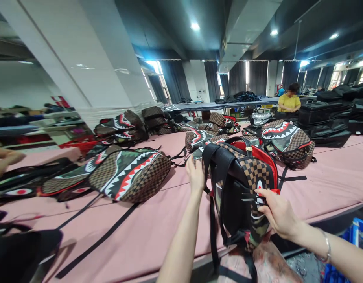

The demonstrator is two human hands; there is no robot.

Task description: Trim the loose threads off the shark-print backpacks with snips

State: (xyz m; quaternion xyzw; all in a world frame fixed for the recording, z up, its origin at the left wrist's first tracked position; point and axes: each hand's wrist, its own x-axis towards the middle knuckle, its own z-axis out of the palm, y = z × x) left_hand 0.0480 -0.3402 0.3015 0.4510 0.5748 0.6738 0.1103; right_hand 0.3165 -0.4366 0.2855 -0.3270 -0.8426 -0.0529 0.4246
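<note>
A checkered backpack (255, 167) with black straps and a red lining stands upright at the near edge of the pink table (157, 236), its top open. My left hand (195, 175) is at its left side, by the black shoulder strap; the fingertips are partly hidden, and what they grip cannot be made out. On the right side of the bag, my right hand (275, 208) is closed in a pinch on small dark scissors (252, 197), whose thin blades point left against the bag's side.
Shark-mouth backpacks (134, 173) lie to the left and others (287, 141) behind. Black bags (325, 122) are stacked at the right back. Another person's arm (7, 157) reaches in at far left; a person in yellow (289, 103) is farther off. A blue crate (358, 232) stands low right.
</note>
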